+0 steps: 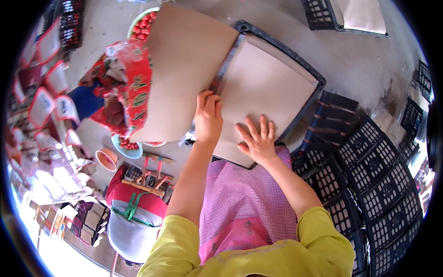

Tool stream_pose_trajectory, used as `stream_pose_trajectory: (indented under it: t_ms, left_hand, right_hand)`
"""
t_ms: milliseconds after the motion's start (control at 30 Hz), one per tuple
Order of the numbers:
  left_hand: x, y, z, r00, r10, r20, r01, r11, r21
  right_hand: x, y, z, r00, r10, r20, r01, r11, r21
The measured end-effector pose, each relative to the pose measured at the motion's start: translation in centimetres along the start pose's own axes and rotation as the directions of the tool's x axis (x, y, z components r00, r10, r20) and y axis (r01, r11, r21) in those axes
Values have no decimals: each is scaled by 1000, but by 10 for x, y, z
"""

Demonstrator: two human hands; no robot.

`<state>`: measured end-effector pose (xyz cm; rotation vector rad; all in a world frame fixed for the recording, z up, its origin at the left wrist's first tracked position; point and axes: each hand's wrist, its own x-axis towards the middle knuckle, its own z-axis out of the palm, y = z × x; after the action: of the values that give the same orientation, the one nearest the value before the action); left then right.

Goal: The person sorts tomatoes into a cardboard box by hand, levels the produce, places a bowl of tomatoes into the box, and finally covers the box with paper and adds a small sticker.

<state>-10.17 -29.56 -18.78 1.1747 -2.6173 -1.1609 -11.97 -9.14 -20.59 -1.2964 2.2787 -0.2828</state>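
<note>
A black plastic crate [318, 83] stands in front of me, and brown paper [272, 78] lies smooth inside it. A large brown paper flap [184, 60] spreads out over the crate's left side. My left hand [208, 119] is at the left rim, fingers bent and closed on the paper along that edge; the fingertips are partly hidden. Flat on the paper near the crate's front corner rests my right hand [258, 141], with its fingers spread and nothing in them.
Stacked black crates [369, 171] stand close on my right. A red printed bag [134, 87] and a green-rimmed basin of red fruit [144, 25] sit left of the flap. Further down are a light blue bowl [127, 147], an orange bowl [106, 159] and a wooden stool [152, 173].
</note>
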Motion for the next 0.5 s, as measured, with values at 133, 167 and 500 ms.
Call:
stream_pose_trajectory:
  t_ms: [133,167,500]
  left_hand:
    - [-41,2,-80,949,19,-314,67,962,263]
    - [-52,-11,-97,907,57,-418,92,940,328]
    - [-76,-8,-163,937,-262,233,291,951,-100]
  right_hand:
    - [6,-3,-10,997,60,48,-63,996,61]
    - [13,-5,-12,997,59,56,-63,995,74]
    - [29,-13,-15,992,98,85,-112,977,183]
